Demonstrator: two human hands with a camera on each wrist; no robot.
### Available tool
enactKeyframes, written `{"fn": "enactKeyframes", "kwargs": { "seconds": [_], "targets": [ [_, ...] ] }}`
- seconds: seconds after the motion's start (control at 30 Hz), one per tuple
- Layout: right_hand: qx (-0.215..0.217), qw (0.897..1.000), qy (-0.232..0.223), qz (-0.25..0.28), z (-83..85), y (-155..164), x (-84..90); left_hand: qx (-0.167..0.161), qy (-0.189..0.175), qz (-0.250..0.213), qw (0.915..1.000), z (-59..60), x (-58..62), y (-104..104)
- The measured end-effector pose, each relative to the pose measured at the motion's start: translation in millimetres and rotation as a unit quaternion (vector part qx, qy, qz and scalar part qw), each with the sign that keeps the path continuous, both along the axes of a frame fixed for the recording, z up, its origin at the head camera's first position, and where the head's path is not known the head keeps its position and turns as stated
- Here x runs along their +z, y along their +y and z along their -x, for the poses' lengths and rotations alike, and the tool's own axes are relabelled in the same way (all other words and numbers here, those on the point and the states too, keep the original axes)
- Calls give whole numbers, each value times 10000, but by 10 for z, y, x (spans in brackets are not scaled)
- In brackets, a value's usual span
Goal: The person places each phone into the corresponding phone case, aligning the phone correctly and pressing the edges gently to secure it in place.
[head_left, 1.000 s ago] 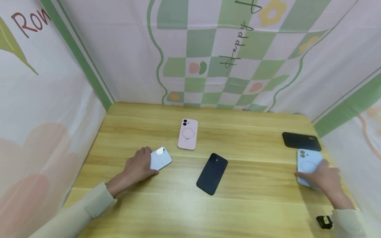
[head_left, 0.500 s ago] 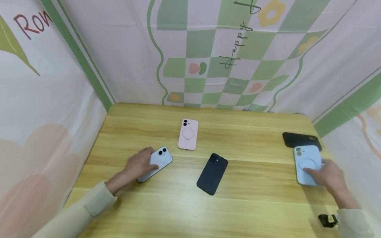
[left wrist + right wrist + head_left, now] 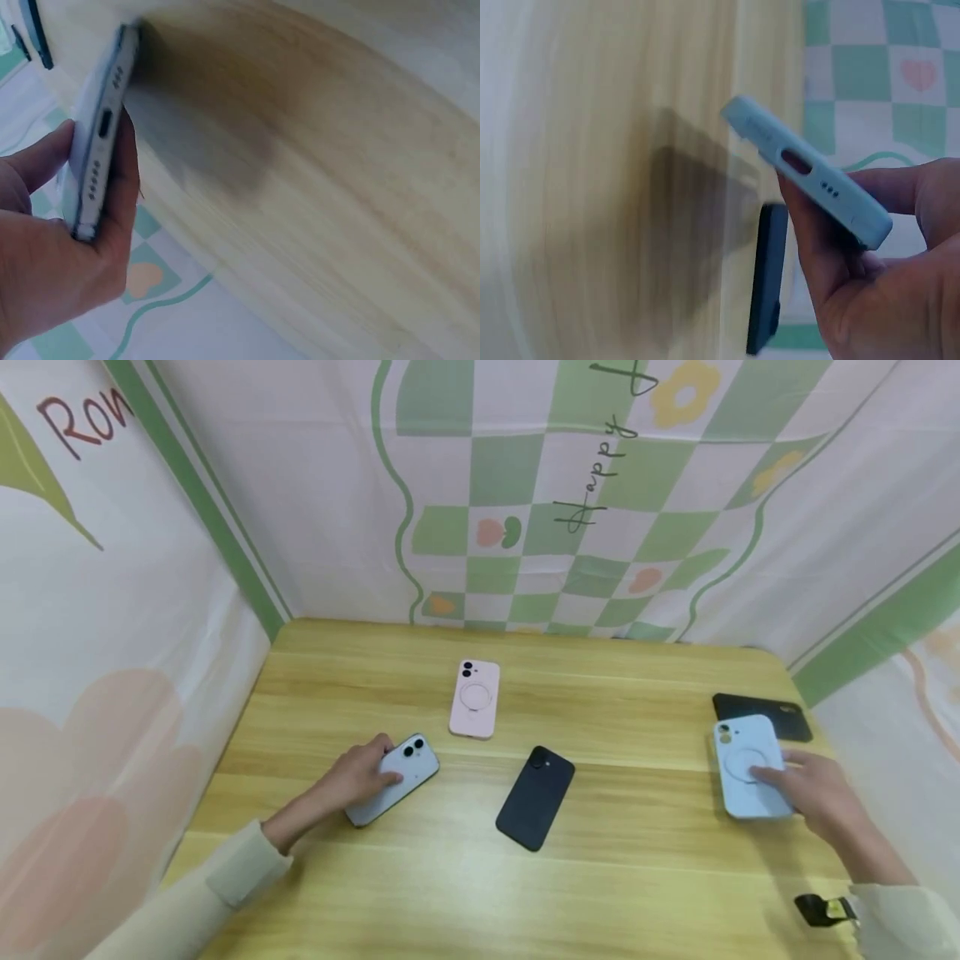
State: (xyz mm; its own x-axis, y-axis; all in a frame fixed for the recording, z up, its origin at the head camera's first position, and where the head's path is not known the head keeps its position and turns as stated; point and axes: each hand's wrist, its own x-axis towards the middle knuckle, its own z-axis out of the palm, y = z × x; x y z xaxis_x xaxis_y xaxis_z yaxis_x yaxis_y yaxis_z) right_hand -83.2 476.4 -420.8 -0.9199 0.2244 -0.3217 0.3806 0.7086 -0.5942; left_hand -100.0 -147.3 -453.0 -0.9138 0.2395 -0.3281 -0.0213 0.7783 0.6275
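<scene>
Both wrist views [image 3: 300, 187] motion-blurred.

Back cloth [image 3: 525, 485]: script "Happy", running bottom to top, then a cut-off letter at the top edge. Left cloth [image 3: 112, 610]: red "Ron", cut off. Phones and cases: no readable text.
</scene>
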Motion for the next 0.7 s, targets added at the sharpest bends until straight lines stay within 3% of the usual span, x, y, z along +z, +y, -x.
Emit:
{"fn": "enactKeyframes", "kwargs": {
  "seconds": [0.07, 0.1, 0.2, 0.27, 0.3, 0.37, 0.53, 0.7],
  "targets": [
    [-101, 9958, -66, 912, 13, -112, 16, -35, -43, -185, 9998, -5, 1, 2],
    [-163, 9890, -99, 1468, 21, -173, 24, -36, -45, -270, 9996, -7, 0, 2],
    [-268, 9591, -194, 2811, 49, -366, 69, 11, -77, -564, 9984, -8, 0, 2],
    [-281, 9430, -260, 3305, 73, -511, 105, 180, -194, -929, 9953, -4, 10, 11],
    [-238, 9393, -277, 3411, 84, -590, 120, 243, -227, -1090, 9935, -2, 25, 20],
    [-13, 9432, -294, 3310, 116, -758, 153, 412, -341, -1478, 9876, 5, 53, 31],
    [496, 9508, -258, 3047, 179, -1135, 209, 890, -951, -2505, 9593, 36, 102, 66],
    [658, 9336, -163, 3518, 193, -1438, 254, 1331, -1238, -3375, 9236, 60, 112, 138]
  ]
}}
